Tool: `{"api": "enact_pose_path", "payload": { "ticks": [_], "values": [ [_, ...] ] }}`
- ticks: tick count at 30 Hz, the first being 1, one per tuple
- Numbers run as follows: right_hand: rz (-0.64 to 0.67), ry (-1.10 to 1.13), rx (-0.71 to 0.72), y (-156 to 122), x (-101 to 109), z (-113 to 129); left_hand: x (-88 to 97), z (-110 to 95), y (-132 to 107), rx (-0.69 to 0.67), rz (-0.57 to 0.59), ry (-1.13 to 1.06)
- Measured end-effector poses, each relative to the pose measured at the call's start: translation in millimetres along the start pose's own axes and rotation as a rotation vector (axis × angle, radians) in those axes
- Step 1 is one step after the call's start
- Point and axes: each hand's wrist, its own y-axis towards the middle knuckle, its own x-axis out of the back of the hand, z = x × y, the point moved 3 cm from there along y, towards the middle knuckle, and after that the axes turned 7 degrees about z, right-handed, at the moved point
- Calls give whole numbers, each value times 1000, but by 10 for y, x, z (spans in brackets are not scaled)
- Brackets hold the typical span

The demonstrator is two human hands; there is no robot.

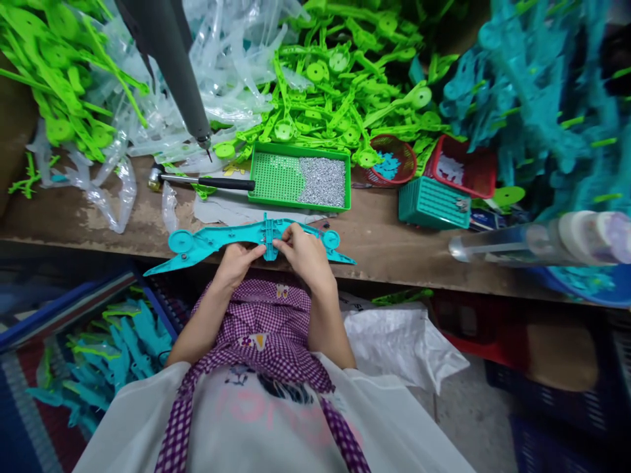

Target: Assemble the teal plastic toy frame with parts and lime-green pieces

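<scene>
A long turquoise plastic part (pixel 217 238), with a round disc near each end, lies across the front edge of the bench. My left hand (pixel 235 263) grips its lower edge just left of the middle, thumb on top. My right hand (pixel 302 253) pinches at the ribbed centre block (pixel 269 236); whatever small piece its fingertips may hold is hidden. Behind the part stands a green tray (pixel 276 177) with small silver screws (pixel 323 180) heaped in its right half. A hammer (pixel 211 182) with a black handle lies left of the tray, its grip end at the tray's edge.
A dark power screwdriver (pixel 180 79) hangs at upper left, bit downward. Piles of green parts (pixel 335 85), clear parts (pixel 221 59) and turquoise parts (pixel 522 72) fill the back. Red baskets (pixel 463 167), a teal basket (pixel 434 203) and a clear bottle (pixel 532 238) stand right. A crate (pixel 148 289) sits lower left.
</scene>
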Motion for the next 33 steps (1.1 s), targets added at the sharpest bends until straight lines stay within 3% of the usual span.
{"api": "enact_pose_path", "payload": {
  "ticks": [3,6,9,12,14,18,21,24,27,33],
  "values": [
    [-33,83,117,-130,9,-91,-14,-35,25,-11,28,63],
    [-90,36,167,-152,-27,-129,-66,-47,78,22,159,96],
    [-109,2,114,-54,-137,-117,-61,-58,62,67,286,148],
    [-112,-18,53,30,-240,-112,82,-108,-128,133,320,306],
    [-103,-52,34,47,-279,-120,223,-204,-308,80,243,555],
    [-92,-67,10,46,-298,-128,315,-478,-504,-382,-55,1078],
    [-69,-66,-6,58,-284,-121,208,-479,-339,-488,-70,1177],
    [-33,0,49,64,-242,-145,104,-418,-57,-409,52,1178],
    [28,171,179,54,-182,-213,77,-481,174,-348,148,1134],
    [-157,106,238,107,-83,-294,102,-700,555,-230,217,1105]
  ]
}}
